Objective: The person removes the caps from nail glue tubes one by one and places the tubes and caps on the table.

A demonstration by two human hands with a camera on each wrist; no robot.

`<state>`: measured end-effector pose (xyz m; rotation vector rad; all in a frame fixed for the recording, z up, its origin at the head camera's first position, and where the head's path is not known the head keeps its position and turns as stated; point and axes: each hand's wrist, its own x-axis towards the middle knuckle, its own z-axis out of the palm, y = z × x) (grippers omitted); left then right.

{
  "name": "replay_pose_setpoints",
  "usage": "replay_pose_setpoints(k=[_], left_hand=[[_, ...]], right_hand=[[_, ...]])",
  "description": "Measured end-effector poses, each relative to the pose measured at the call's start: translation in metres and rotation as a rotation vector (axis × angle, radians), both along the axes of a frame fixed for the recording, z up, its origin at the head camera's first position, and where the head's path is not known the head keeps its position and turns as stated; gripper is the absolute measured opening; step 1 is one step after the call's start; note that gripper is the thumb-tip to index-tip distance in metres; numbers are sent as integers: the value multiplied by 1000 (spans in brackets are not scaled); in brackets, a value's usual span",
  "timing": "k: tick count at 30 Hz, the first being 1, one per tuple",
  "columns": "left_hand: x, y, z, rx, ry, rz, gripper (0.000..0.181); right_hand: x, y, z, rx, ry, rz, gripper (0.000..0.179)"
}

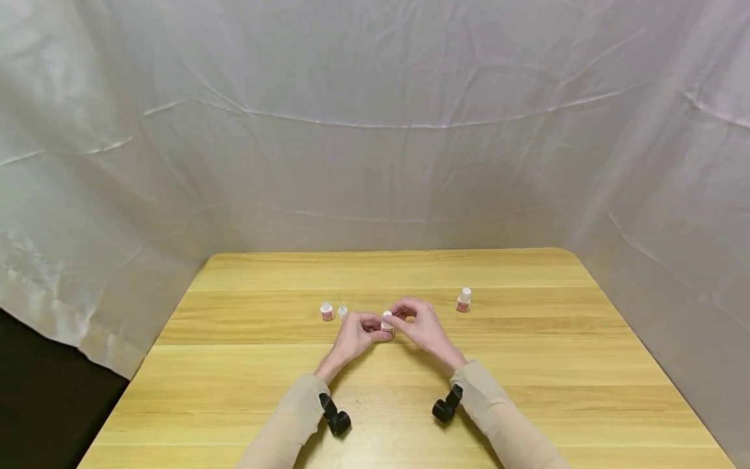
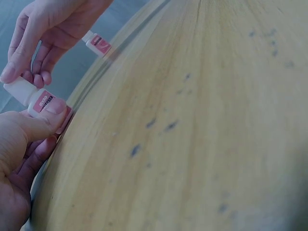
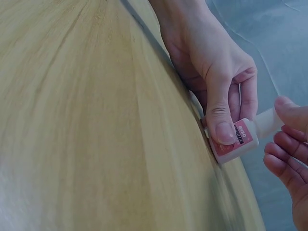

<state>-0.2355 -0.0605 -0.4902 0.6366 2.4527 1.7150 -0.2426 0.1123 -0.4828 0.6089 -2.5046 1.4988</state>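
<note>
The head view looks forward and down over the table [image 1: 398, 430]; both wrist views (far nearer) share one bottle [image 3: 246, 132], from opposite sides.

Best I can make out is the pink label [image 3: 248, 131] on the held bottle [image 3: 243, 140], with a short brand name starting with M, kinda fuzzy, then "GLUE" ending the dark strip [image 3: 237, 135] below, while the left bottle [image 1: 327, 312] and right bottle [image 1: 463, 300] have print too tiny to read.
</note>
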Motion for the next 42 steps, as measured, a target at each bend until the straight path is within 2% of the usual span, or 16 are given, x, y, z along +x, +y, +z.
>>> replay_pose_setpoints(k=[7,14,17,22,25,29,31,38,42], left_hand=[[0,-1,1,-10,-5,-2,22],[1,0,1,-20,-11,-5,23],[-2,0,-4,-8,-4,4,22],[-10,1,-21,-1,12,30,20],[-14,0,-28,-10,3,39,22],[-15,-1,-30,-9,-7,36,22],[-15,-1,-30,-9,-8,36,22],[-16,0,-30,-22,-3,48,21],[-15,0,-30,-17,-1,48,22]], right_hand=[[1,0,2,4,42,56,9],[3,0,5,-18,11,114,14],[7,-1,12,-40,4,118,15],[14,-4,24,-60,31,123,15],[8,-4,14,-29,74,107,14],[1,-3,0,14,97,85,14],[0,-2,-2,18,90,79,14],[1,-1,0,34,49,82,17],[7,-3,10,-14,33,104,18]])
